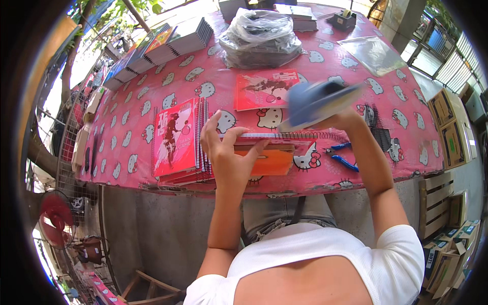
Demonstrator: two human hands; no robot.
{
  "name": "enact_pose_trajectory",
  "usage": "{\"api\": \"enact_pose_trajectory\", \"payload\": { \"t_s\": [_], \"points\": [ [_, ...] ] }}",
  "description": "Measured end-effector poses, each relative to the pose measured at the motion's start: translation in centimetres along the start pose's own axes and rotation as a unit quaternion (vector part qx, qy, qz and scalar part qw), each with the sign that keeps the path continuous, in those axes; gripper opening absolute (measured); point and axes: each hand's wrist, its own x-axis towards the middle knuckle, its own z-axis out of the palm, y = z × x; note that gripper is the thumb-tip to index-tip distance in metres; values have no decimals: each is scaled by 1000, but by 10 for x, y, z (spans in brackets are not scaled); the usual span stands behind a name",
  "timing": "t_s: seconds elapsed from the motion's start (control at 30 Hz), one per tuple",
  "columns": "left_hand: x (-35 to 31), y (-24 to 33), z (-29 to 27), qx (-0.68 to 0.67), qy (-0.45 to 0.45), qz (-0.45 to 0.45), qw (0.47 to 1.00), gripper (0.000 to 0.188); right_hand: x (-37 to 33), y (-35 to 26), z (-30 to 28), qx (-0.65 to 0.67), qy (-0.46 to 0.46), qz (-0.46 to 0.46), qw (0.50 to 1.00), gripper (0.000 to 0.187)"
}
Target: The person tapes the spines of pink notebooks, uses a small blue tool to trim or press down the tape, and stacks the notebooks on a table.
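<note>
Holding a pink-edged, wire-spiral notebook (pixel 259 135) near the front of a pink cat-print tablecloth (pixel 122 129) with half-curled left hand (pixel 227 147); gripping a blurred blue object (pixel 317 101) in closed, partly hidden right hand (pixel 340 121), flanked by brown cardboard boxes (pixel 451 127) and a round red fan (pixel 56 217).

Room at the sides, crowding in the middle

A hand could pass over the counter (pixel 124 134) left of the red notebook stack (pixel 174 140), or between that stack and the spiral-bound row (pixel 175 46) behind. Ahead, the spiral notebook (pixel 267 135) at the left hand (pixel 226 152), the red cover (pixel 254 91) and the bagged bundle (pixel 259 40) stand in the way. Rightward, a blurred blue object (pixel 317 104) and blue-handled pliers (pixel 347 162) obstruct.
</note>
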Motion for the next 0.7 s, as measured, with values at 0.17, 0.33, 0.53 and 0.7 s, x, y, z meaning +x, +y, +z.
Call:
{"api": "enact_pose_trajectory", "payload": {
  "t_s": [0.17,0.33,0.53,0.7],
  "points": [
    [1,-11,-2,-15,19,-9,1000,39,23,-3,16,-144,19,105,984,53],
    [2,-21,-2,5,37,-2,999,40,32,-13,26,-21,-32,103,994,50],
    [-3,-37,1,-168,26,-57,984,46,50,10,37,-377,-16,158,912,56],
    [-12,-51,10,-318,19,-149,936,48,48,6,40,49,-53,102,992,51]
  ]
}}
